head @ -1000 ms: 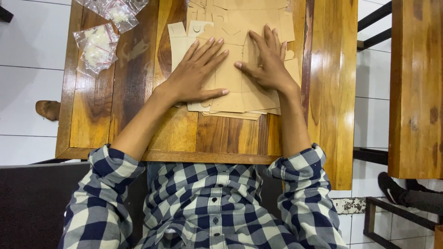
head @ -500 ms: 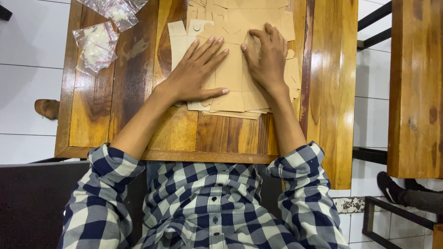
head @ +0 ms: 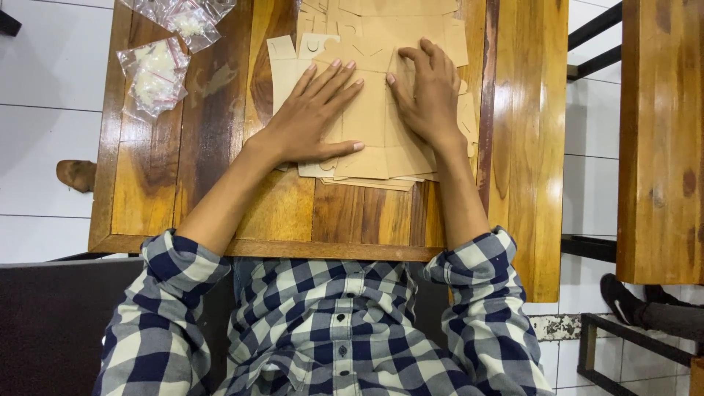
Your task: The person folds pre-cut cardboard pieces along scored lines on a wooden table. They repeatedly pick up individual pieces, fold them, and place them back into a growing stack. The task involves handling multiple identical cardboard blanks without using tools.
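While two clear plastic packets of small white pieces, marked with thin red lines, lie at the far left corner of the wooden table, a stack of flat tan cardboard cut-outs occupies the middle of the table's far half. Upon this stack the left hand lies flat with fingers spread and thumb out, grasping nothing, its palm over the stack's left part. Just beside it, the right hand rests on the stack's right part with fingers curled, fingertips pressing the top sheet, nothing clasped.
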